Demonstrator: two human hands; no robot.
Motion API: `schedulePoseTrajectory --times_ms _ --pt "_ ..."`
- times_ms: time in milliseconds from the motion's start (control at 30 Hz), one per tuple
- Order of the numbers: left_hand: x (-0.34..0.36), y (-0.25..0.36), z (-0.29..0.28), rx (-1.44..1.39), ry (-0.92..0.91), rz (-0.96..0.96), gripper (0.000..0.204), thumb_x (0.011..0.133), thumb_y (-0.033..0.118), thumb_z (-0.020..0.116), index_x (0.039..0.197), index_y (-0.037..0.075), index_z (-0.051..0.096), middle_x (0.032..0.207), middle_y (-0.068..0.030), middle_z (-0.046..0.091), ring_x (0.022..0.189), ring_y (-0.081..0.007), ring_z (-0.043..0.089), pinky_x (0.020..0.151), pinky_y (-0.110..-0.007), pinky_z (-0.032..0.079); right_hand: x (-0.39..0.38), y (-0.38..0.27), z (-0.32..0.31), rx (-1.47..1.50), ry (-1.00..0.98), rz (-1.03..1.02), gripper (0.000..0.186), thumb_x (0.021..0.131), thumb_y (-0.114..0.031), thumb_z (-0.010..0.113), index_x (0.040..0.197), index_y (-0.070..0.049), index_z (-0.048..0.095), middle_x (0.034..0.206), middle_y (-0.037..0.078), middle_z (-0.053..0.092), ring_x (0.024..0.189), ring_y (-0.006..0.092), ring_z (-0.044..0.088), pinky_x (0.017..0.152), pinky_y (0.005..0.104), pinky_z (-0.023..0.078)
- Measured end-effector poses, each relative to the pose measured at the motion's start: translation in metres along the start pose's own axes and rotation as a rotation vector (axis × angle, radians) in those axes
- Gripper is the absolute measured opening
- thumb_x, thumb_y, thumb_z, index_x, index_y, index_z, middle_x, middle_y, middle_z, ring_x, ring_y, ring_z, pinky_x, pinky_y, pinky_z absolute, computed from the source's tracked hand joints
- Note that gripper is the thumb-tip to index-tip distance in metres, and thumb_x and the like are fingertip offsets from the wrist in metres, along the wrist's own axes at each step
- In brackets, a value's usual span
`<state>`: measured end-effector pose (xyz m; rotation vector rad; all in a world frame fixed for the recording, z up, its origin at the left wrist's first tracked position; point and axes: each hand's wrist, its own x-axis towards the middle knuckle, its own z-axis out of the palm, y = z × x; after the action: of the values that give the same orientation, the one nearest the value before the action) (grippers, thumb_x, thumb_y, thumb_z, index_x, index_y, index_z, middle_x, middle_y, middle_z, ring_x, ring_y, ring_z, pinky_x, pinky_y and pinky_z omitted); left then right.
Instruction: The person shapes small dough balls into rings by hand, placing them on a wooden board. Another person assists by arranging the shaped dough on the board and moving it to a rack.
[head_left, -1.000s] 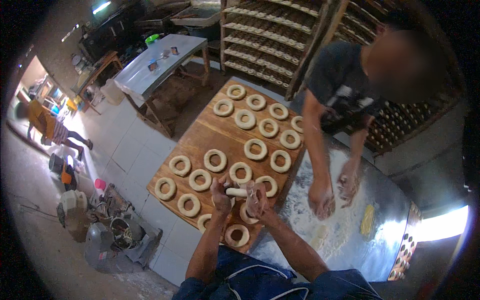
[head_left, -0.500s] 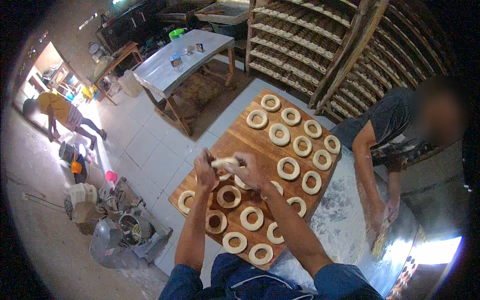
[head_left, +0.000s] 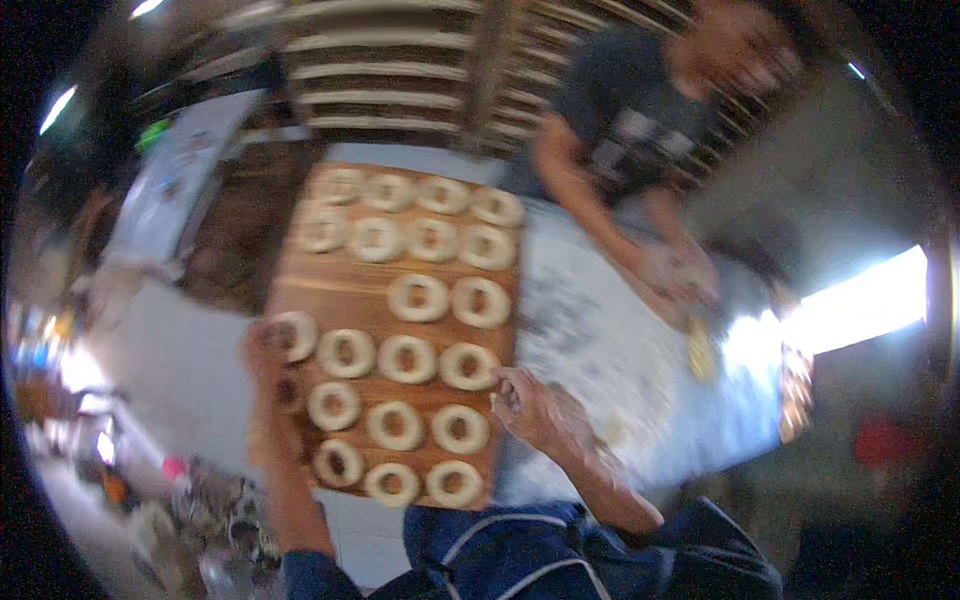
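Observation:
Rows of pale dough rings (head_left: 406,359) lie on a wooden board (head_left: 340,290), all blurred by motion. At the board's left edge my left hand (head_left: 265,352) is against a dough ring (head_left: 295,337); its smeared fingers do not show whether they grip it. My right hand (head_left: 527,408) is over the board's right edge, close to another dough ring (head_left: 468,366). Its fingers are loosely bent and apart, with nothing visible in them.
A floury metal worktable (head_left: 600,370) adjoins the board on the right. Across it a co-worker's hands (head_left: 685,272) are near a yellowish strip (head_left: 702,350). Racks of shelves (head_left: 390,75) stand behind, and another table (head_left: 185,180) is at the far left.
My view has swung to the right. My hands, which held a dough ring together above the board, have parted: left to the board's left edge, right to its right edge.

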<state>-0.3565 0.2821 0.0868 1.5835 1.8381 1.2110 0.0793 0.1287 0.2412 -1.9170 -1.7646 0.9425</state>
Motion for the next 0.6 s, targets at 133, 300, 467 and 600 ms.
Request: schedulePoseTrajectory --times_ms 133,300,467,600 --pt "0.006 0.009 -0.008 0.355 -0.1 0.193 0.029 0.089 0.009 0.063 0.119 0.008 0.061 0.102 -0.0154 0.062 0.095 -0.0303 0.059 0.087 -0.042 0.049 -0.095 0.145 -0.028 -0.149 0.389 0.105 0.029 0.081 -0.008 0.066 0.111 -0.01 0.063 0.087 0.009 0.061 0.079 0.0261 0.058 0.073 0.0409 0.047" --pt "0.003 0.064 0.015 0.597 0.053 0.447 0.042 0.088 0.008 0.062 0.13 0.008 0.053 0.102 -0.014 0.06 0.093 -0.0327 0.058 0.084 -0.044 0.046 -0.154 0.229 -0.051 -0.137 0.565 0.357 0.026 0.077 -0.016 0.074 0.098 -0.006 0.065 0.087 0.012 0.063 0.083 0.0312 0.059 0.08 0.0412 0.045" --pt "-0.132 0.25 0.126 -0.07 -0.235 0.228 0.039 0.088 0.01 0.063 0.125 0.005 0.055 0.106 -0.0136 0.062 0.094 -0.0287 0.059 0.082 -0.042 0.047 -0.142 0.248 -0.035 -0.223 0.588 0.099 0.029 0.072 -0.021 0.081 0.085 -0.006 0.061 0.077 0.01 0.064 0.071 0.0236 0.062 0.069 0.0376 0.048" --pt "-0.276 0.322 0.228 -0.288 -0.849 0.194 0.031 0.088 0.013 0.063 0.116 0.001 0.061 0.101 -0.0102 0.067 0.092 -0.0206 0.063 0.083 -0.035 0.05 -0.14 0.243 -0.047 0.38 0.501 0.257 0.029 0.073 -0.012 0.08 0.087 -0.005 0.055 0.071 0.005 0.062 0.064 0.0115 0.055 0.057 0.0272 0.046"
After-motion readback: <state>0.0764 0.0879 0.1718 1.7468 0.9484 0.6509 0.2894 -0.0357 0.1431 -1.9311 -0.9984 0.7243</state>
